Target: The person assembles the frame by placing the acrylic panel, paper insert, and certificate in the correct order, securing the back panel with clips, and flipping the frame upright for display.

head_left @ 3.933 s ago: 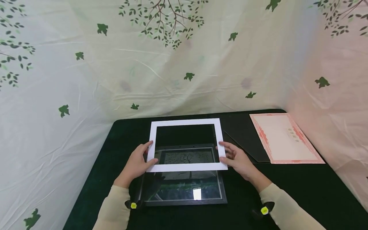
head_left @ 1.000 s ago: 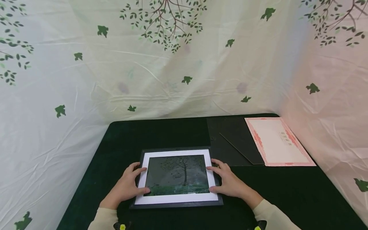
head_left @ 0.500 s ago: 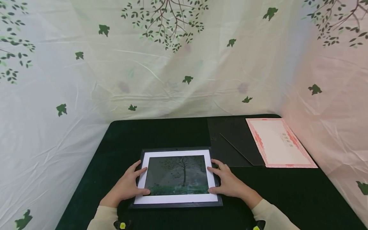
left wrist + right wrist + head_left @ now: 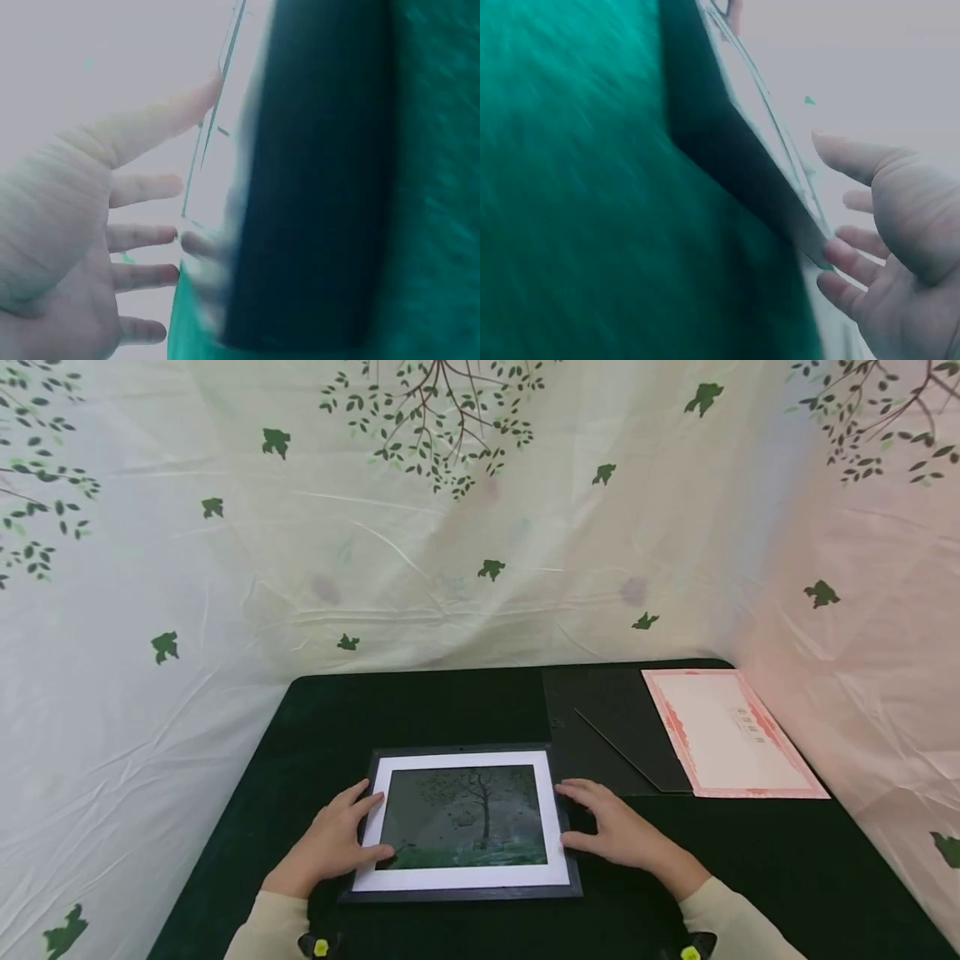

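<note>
A dark picture frame [image 4: 461,893] lies flat on the dark green cloth, with a white mat [image 4: 468,878] inside it. Through the mat's opening, the glossy dark pane [image 4: 450,818] mirrors a tree and grass. My left hand [image 4: 330,841] lies at the left side, thumb on the mat's inner edge and fingers stretched along the frame; the left wrist view shows those fingers straight. Beside the right edge my right hand [image 4: 626,832] has its fingers spread and its thumb raised off the mat. In the right wrist view its lower fingertips [image 4: 840,255] are right at the frame's corner.
Behind and to the right lies a flat black panel [image 4: 592,689], a slanting line across it. A sheet with a pink border [image 4: 731,718] overlaps its right side. Fabric walls [image 4: 420,593] printed with leaves and branches enclose the table's back and sides.
The white mat, held above the frame in the earliest view, has come down into it. The frame sits squarely under both hands. My right hand has just drawn off the mat to the right.
</note>
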`<state>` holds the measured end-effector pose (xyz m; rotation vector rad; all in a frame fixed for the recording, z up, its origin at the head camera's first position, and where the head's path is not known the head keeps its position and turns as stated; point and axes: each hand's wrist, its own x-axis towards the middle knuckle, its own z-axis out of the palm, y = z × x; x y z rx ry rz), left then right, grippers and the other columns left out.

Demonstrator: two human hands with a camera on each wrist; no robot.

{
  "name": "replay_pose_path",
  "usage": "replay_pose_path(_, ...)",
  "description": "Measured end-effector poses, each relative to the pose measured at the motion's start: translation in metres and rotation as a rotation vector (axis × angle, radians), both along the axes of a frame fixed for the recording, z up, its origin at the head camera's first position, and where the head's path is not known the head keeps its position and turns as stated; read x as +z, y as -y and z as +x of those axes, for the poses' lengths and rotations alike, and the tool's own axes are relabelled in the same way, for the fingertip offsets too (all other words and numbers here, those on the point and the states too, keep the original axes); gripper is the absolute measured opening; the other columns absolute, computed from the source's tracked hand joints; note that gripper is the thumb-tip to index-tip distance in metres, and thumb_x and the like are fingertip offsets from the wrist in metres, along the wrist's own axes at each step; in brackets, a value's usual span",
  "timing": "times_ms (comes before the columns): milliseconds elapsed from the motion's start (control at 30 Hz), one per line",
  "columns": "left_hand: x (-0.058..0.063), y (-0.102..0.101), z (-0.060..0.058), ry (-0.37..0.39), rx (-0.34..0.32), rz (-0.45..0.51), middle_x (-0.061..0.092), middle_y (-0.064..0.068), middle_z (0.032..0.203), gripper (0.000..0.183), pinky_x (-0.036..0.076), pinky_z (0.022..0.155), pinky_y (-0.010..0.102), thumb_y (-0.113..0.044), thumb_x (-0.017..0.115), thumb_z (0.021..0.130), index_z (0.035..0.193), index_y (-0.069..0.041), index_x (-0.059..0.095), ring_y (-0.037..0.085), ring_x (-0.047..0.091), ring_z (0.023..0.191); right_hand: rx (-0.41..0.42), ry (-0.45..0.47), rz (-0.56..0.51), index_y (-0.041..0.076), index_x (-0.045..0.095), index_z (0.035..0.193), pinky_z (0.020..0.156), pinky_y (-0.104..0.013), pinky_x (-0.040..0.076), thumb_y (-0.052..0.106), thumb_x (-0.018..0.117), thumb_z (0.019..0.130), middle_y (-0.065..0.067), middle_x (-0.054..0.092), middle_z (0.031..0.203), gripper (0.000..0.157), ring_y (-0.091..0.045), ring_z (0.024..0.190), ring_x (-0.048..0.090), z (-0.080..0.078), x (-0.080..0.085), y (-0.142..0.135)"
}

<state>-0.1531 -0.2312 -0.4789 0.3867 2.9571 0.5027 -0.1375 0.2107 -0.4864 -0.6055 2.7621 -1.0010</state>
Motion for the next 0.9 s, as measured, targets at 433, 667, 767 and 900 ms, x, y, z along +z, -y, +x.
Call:
replay_pose_path(433,0.053,-0.055,-0.011,-0.188,-0.243,-0.042,0.045,0.01,0.144,0.081,0.036,0.104,0.054,-0.051,0.076,0.077,0.143,-0.015,0.046,0.031,0.042,0.132,-0.195,-0.241,0.143,-0.001,0.053,0.133,0.088,-0.061,0.044,0.041,0.075,0.082,-0.022,0.057,0.129,0.069,-0.041,0.115,0.053,-0.006,0.021,-0.155)
replay_pose_path(667,0.062,-0.099,-0.024,-0.205,-0.414,-0.04,0.045,0.005,0.145,0.079,0.037,0.106,0.044,-0.056,0.068,0.082,0.146,-0.017,0.042,0.023,0.043,0.131,-0.184,-0.234,0.226,-0.001,0.06,0.125,0.088,-0.061,0.043,0.045,0.08,0.075,-0.025,0.059,0.124,0.071,-0.043,0.114,0.054,-0.018,0.006,-0.209)
replay_pose_path(767,0.066,-0.124,-0.031,-0.181,-0.502,-0.033,0.044,0.006,0.146,0.077,0.037,0.106,0.043,-0.055,0.065,0.085,0.147,-0.016,0.041,0.023,0.041,0.133,-0.184,-0.183,0.245,-0.002,0.06,0.126,0.091,-0.064,0.039,0.046,0.081,0.072,-0.03,0.054,0.128,0.075,-0.048,0.117,0.049,-0.022,-0.001,-0.221)
replay_pose_path(900,0.068,-0.159,-0.039,-0.137,-0.576,-0.012,0.044,0.005,0.146,0.073,0.038,0.106,0.04,-0.054,0.063,0.087,0.146,-0.016,0.041,0.021,0.041,0.133,-0.206,-0.129,0.266,-0.001,0.059,0.127,0.093,-0.065,0.037,0.048,0.081,0.071,-0.032,0.049,0.133,0.078,-0.051,0.121,0.044,-0.023,-0.009,-0.23)
